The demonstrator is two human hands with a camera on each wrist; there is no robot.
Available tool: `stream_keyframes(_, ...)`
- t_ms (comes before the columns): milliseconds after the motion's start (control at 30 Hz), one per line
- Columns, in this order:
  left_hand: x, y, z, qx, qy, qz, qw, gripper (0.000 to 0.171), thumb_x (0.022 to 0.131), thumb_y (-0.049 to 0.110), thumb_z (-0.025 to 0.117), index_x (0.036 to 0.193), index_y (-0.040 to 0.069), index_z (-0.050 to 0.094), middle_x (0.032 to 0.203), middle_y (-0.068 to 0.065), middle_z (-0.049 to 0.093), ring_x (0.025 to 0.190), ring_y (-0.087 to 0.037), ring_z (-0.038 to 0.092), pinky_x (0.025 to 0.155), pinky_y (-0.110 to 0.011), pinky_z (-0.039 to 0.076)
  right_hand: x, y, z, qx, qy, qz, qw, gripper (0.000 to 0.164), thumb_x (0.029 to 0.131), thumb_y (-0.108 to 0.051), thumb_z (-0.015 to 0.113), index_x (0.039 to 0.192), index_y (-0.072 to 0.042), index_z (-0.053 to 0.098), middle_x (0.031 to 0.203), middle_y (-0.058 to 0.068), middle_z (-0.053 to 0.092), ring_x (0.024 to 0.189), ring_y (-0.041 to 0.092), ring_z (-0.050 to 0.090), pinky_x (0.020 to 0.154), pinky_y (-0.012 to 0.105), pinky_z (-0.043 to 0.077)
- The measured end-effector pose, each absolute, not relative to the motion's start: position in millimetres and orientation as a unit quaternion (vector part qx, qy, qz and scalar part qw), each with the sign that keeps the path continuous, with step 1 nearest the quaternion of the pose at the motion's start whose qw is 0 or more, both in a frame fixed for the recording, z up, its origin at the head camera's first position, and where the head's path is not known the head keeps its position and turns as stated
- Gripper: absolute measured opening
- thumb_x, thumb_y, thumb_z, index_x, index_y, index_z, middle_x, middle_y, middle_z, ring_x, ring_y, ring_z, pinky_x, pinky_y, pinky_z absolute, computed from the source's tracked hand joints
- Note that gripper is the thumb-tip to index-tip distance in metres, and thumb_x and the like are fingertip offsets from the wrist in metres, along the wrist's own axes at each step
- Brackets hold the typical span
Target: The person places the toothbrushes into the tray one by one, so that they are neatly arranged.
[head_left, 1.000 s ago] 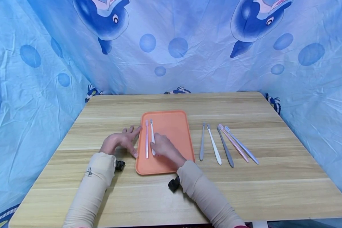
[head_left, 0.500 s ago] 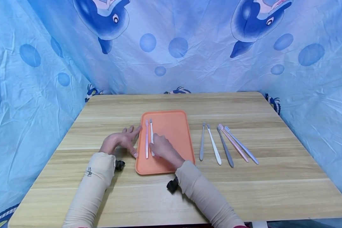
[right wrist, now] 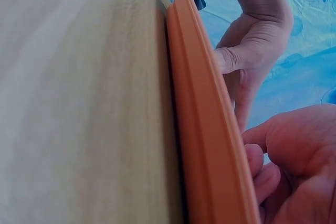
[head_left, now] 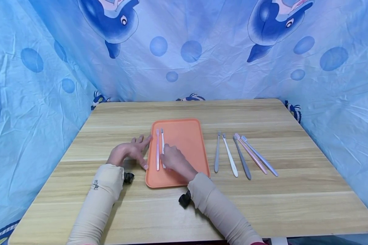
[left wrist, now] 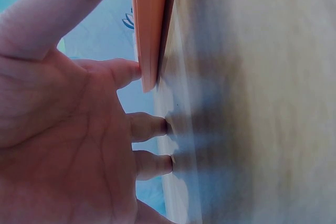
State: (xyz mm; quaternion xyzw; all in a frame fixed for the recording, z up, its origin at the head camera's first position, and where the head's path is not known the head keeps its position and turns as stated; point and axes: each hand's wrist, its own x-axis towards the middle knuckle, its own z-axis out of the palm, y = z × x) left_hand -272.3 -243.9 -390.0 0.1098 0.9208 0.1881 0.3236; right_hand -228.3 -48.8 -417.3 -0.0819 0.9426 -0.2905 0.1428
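Observation:
An orange tray [head_left: 187,136] lies on the table. A pink toothbrush [head_left: 157,149] rests along its left side, and beside it lies a white toothbrush [head_left: 163,137], roughly parallel. My right hand [head_left: 175,159] reaches over the tray and pinches the white toothbrush by its handle, hiding part of it. In the right wrist view, the fingers of my right hand [right wrist: 299,166] are curled behind the tray's rim [right wrist: 210,129]. My left hand [head_left: 130,152] is spread at the tray's left edge. Its thumb and index finger touch the rim, while other fingertips meet the table in the left wrist view.
Right of the tray, several toothbrushes lie fanned on the wooden table [head_left: 279,204]: a grey one [head_left: 217,153], a white one [head_left: 230,156], a dark grey one [head_left: 243,158], a pink one [head_left: 254,156] and a blue-purple one [head_left: 260,156]. A blue curtain [head_left: 217,78] hangs behind.
My right hand has shifted slightly left, and the handle end of the white toothbrush has moved a little left toward the pink one. My left hand stays in place.

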Motion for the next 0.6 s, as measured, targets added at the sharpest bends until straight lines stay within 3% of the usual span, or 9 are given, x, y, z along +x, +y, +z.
stream_keyframes(267, -272.3, -243.6, -390.5, 0.110, 0.922, 0.185, 0.321, 0.148, 0.058, 0.047, 0.094, 0.162, 0.020, -0.007, 0.167, -0.023, -0.017, 0.150, -0.053, -0.019, 0.116, -0.077, -0.002, -228.3, -49.9, -416.0, -0.071, 0.942, -0.288, 0.155, 0.028, 0.104, -0.026, 0.050, 0.122, -0.005, 0.054, 0.067, 0.005, 0.058, 0.051, 0.016, 0.060, 0.043, 0.027, 0.042)
stream_keyframes(600, -272.3, -244.0, -390.1, 0.112, 0.923, 0.183, 0.321, 0.148, 0.058, 0.048, 0.093, 0.162, 0.020, -0.008, 0.167, -0.023, -0.017, 0.150, -0.054, -0.019, 0.117, -0.077, -0.002, -227.8, -48.1, -415.6, -0.076, 0.939, -0.297, 0.153, 0.029, 0.102, -0.026, 0.053, 0.119, -0.003, 0.054, 0.054, 0.003, 0.059, 0.042, 0.014, 0.058, 0.040, 0.025, 0.038)
